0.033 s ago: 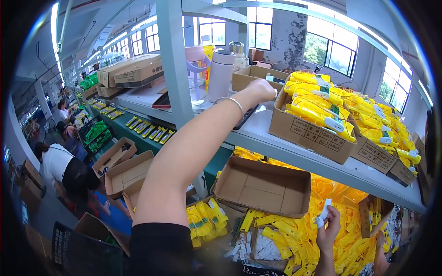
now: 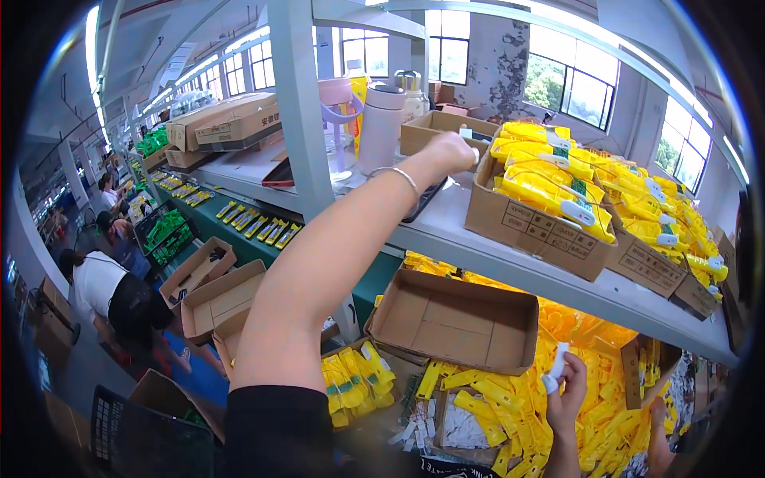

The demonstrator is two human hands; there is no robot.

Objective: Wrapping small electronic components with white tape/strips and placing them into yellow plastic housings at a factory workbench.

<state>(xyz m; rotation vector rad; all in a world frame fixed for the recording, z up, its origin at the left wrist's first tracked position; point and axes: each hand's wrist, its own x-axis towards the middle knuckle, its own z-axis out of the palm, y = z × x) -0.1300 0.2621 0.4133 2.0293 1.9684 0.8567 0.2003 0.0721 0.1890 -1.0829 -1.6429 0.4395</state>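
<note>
My left arm stretches up across the shelf, a bracelet at its wrist. My left hand (image 2: 453,150) is closed beside an open cardboard box (image 2: 426,137) and the box of yellow parts; a white bit shows at its fingertips, too small to name. Low on the right, my right hand (image 2: 567,390) pinches a small white plastic piece (image 2: 559,362), in front of a heap of yellow plastic parts (image 2: 510,406). Yellow casings with white ends (image 2: 550,171) fill a cardboard box (image 2: 534,231) on the shelf. Below it, an open cardboard box (image 2: 454,319) stands tilted over the heap.
A grey post (image 2: 296,103) rises beside my arm. A lilac tumbler (image 2: 382,127) and a phone-like dark slab (image 2: 426,201) are near my left wrist. Another person's hand (image 2: 658,422) appears at lower right. A person in white (image 2: 100,279) bends over at left, near cardboard boxes (image 2: 223,295).
My right hand has shifted very slightly left with the white plastic piece. My left hand stays at the same place by the boxes.
</note>
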